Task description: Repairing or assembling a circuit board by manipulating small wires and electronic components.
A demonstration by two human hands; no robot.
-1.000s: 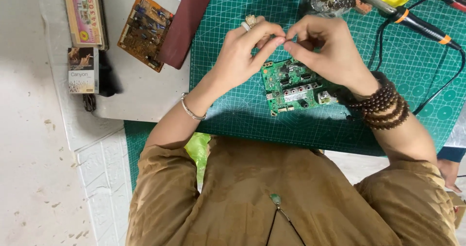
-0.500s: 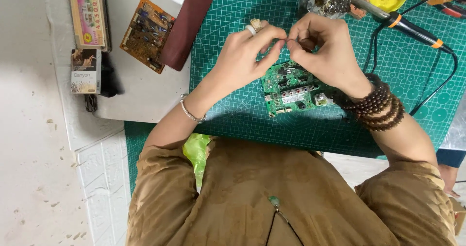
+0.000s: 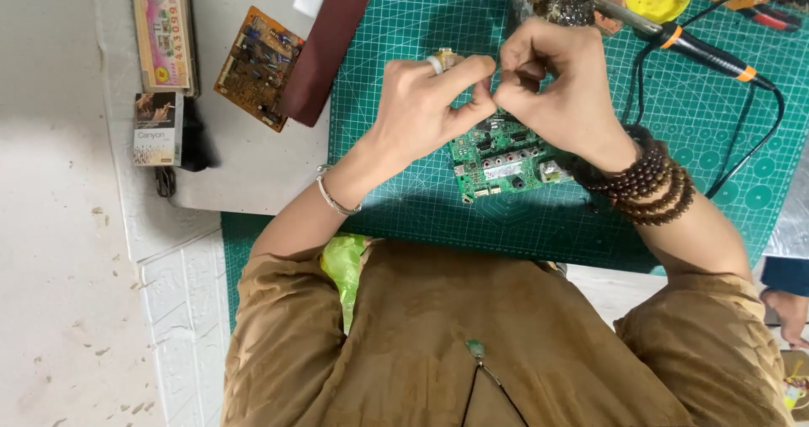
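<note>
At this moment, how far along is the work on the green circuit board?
Set up: the green circuit board lies on the cutting mat, with the soldering iron lying beside it, untouched. In hand: the left hand and right hand pinch something too small to identify just above the board. Nothing shows finished work on the board.

Upper packet (image 3: 162, 29): I see it far left, long, pink and yellow.
Lower box (image 3: 158, 128): just below it, small, white and brown (partly dark).

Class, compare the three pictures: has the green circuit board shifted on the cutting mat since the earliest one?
Cannot tell. The green circuit board sits at nearly the same spot on the green cutting mat, below both hands; the slight change fits the head camera's own movement.
</note>
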